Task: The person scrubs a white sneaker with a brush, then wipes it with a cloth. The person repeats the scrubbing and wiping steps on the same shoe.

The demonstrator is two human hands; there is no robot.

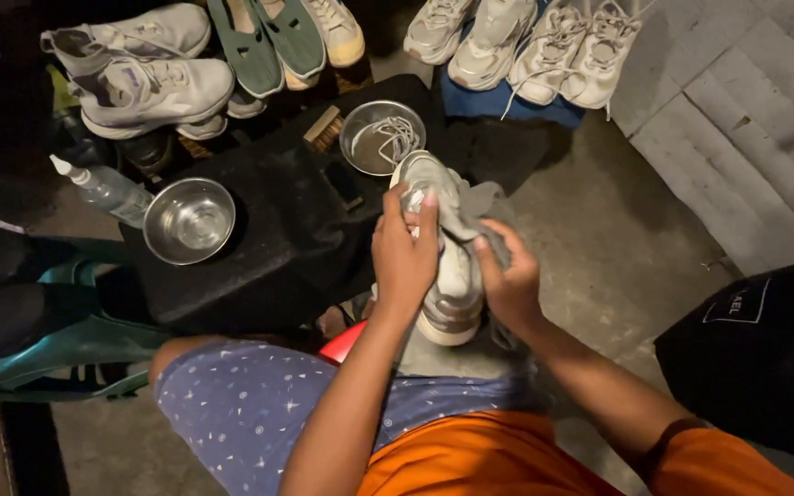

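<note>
1. Lap, nearest: patterned blue shorts (232, 404) and orange shirt (480, 459) of the seated person.

2. Left hand (404, 253): fingers curled tight over the shoe's left side and upper, thumb side hidden. Clamped on the shoe.

3. Right hand (507, 280): fingers pinched together on a grey cloth (484, 207), pressing it against the shoe's right side.

4. Shoe (448, 266): pale grey-white trainer, held above the lap between both hands, one end towards the person and the other up towards the bowls. No laces can be seen on it. Judged light, with a soft, yielding upper and a firmer rubber sole; likely damp and somewhat slippery if wet, not fragile. Best grip appears to be around the midfoot, or by sole and heel, where it will not collapse.

5. Black stand (268, 239): low, dark-covered, just beyond the hands.

6. Bowl (189, 220): steel, on the stand's left, seems to hold clear liquid.

7. Bottle (103, 188): clear, nozzle-topped, lying left of that bowl.

8. Second bowl (381, 138): steel, farther back, holds white laces (399, 136).

9. Brush (323, 129): wooden, beside the second bowl.

10. Black bag (765, 349): right, well apart.

11. Farthest: rows of shoes (153, 78), white and green, along the top.
</note>
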